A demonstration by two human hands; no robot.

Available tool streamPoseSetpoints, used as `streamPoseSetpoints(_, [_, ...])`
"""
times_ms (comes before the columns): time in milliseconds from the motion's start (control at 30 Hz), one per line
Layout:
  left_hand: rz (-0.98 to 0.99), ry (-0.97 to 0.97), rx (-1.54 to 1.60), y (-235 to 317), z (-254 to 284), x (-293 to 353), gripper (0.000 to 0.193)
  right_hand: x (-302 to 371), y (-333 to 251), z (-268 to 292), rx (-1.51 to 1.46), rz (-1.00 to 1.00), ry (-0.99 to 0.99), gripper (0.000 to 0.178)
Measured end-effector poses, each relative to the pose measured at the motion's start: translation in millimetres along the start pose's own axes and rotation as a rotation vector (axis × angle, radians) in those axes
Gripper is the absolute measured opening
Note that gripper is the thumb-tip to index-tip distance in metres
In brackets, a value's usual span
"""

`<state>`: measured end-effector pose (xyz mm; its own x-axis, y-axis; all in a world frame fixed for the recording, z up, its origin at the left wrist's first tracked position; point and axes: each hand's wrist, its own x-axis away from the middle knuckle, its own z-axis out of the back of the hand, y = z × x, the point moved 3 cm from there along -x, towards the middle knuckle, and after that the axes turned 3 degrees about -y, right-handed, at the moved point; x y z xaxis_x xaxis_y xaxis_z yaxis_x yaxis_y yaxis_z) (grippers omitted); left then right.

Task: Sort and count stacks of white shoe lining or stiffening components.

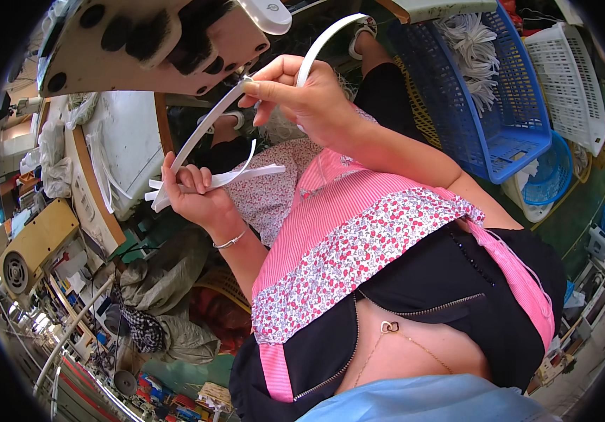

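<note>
A long flat white strip (207, 126) runs taut between my two hands. My left hand (200, 200), with a bracelet at its wrist, is closed around the strip's lower end and a few short white strips (256, 171) that stick out past the fingers. My right hand (309, 98) pinches the long strip higher up between thumb and fingers, close under the pale sewing machine head (147, 42). Above the right hand, a white strip (334, 39) curves up and away to the right. The exact spot where the strip meets the machine is hidden by the fingers.
A blue plastic crate (513, 151) holding a bundle of white strips (475, 53) stands at the upper right, beside a white basket (566, 84) and a round blue basket (552, 176). More white strips (102, 169) hang over the table (130, 133) at left.
</note>
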<state>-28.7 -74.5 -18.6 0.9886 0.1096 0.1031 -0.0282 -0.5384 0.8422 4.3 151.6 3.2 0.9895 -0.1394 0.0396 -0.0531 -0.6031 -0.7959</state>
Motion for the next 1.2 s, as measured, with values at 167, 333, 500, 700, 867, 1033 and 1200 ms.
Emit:
streamPoseSetpoints(167, [-0.047,-0.060,0.154,0.9,2.9,7.1,0.027,1.6,0.4,-5.7,-0.012,-0.043,0.033,0.018])
streamPoseSetpoints(333, [-0.019,-0.129,0.269,2.0,0.3,8.8,0.031,1.3,3.5,-7.8,0.017,-0.040,0.067,0.019])
streamPoseSetpoints(500, [-0.094,-0.178,0.149,9.1,19.1,-5.1,0.044,2.4,10.1,-1.6,-0.197,-0.081,0.068,0.018])
streamPoseSetpoints(700, [0.154,-0.258,-0.389,-34.2,-19.2,19.1,0.055,-2.2,-5.9,21.5,-0.672,-0.047,0.002,0.027])
streamPoseSetpoints(867, [0.299,-0.535,-0.507,-50.5,-70.3,45.3,0.024,-14.2,-15.5,20.4,-0.633,0.084,0.055,0.032])
streamPoseSetpoints(1033, [0.149,-0.551,-0.501,-33.6,-79.2,26.9,0.017,-1.5,-21.0,29.7,0.194,0.180,-0.189,0.015])
streamPoseSetpoints(1200, [0.184,-0.431,-0.339,-35.8,-84.3,16.1,0.017,6.3,-15.9,35.3,0.176,0.072,-0.187,0.011])
